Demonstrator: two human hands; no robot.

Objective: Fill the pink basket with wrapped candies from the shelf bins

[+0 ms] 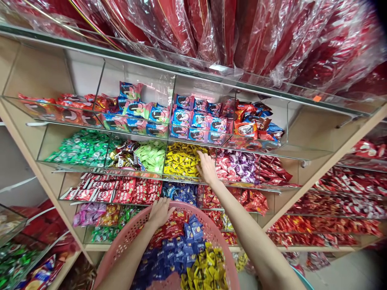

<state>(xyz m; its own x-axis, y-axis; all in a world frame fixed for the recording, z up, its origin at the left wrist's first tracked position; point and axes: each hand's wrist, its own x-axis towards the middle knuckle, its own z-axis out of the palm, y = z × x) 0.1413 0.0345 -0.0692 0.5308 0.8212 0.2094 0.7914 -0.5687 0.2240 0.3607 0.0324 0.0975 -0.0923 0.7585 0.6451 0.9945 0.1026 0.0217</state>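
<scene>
My right hand (207,168) reaches into a glass-fronted compartment of small yellow-wrapped candies (180,160), its fingertips at the pile's right side. The fingers are bent and apart, and I see no candy held in them. Lower down, my left hand (161,212) is closed over the far rim of a pink plastic basket (109,245), close against the shelf; its fingertips are partly hidden. Inside the basket lie dark blue packets (169,255), red packets (173,226) and yellow-wrapped candies (208,269).
Glass dividers split the wooden shelf unit (305,171) into compartments. Green candies (83,147) lie at left, purple and pink candies (238,165) right of my right hand. Blue-pink packets (181,117) are stacked above. Plastic-wrapped red goods (211,32) cover the top; more shelves stand right.
</scene>
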